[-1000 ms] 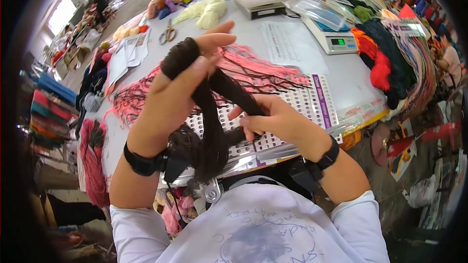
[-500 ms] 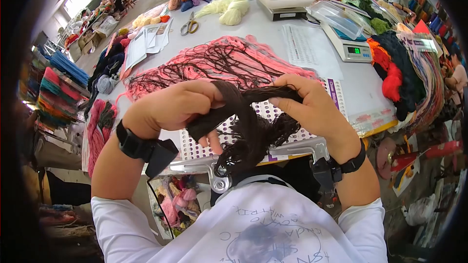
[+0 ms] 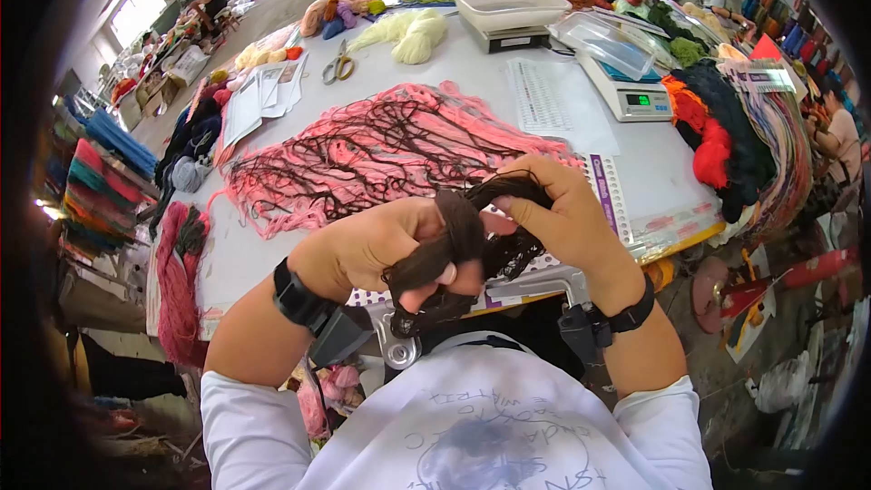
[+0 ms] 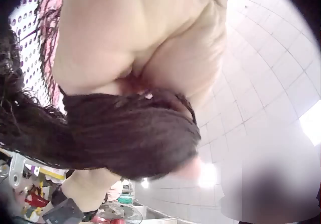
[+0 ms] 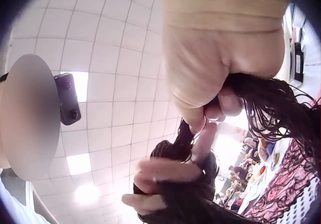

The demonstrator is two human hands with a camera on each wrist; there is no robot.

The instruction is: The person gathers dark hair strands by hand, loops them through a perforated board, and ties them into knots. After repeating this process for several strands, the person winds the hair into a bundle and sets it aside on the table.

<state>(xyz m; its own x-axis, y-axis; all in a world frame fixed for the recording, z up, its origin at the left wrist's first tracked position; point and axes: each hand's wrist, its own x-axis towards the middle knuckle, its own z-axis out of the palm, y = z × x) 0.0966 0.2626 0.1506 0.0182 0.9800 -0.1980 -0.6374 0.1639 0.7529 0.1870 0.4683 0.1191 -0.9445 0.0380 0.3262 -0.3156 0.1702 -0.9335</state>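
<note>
A hank of dark brown yarn (image 3: pixel 463 229) is twisted between my two hands near the table's front edge. My left hand (image 3: pixel 367 249) grips it, with the yarn wrapped round the fingers; in the left wrist view the wrap (image 4: pixel 130 133) covers most of them. On the other side my right hand (image 3: pixel 572 218) pinches the hank's loose strands between thumb and fingers. Those strand ends (image 5: pixel 273 103) hang past the palm in the right wrist view. Behind the hands lies a spread of pink and grey yarn (image 3: pixel 363 154) crossed by dark brown strands.
A perforated card (image 3: pixel 606 200) lies under the hands. Further back are scissors (image 3: pixel 338 65), pale yellow yarn (image 3: pixel 413 36), printed sheets (image 3: pixel 263 100) and a white tray (image 3: pixel 508 7) on a scale. At right stand a second scale (image 3: pixel 640 100) and red yarn (image 3: pixel 712 163).
My left hand has come down from its raised position, turning over with the yarn round it. My right hand has moved up and right, and now holds the loose strands.
</note>
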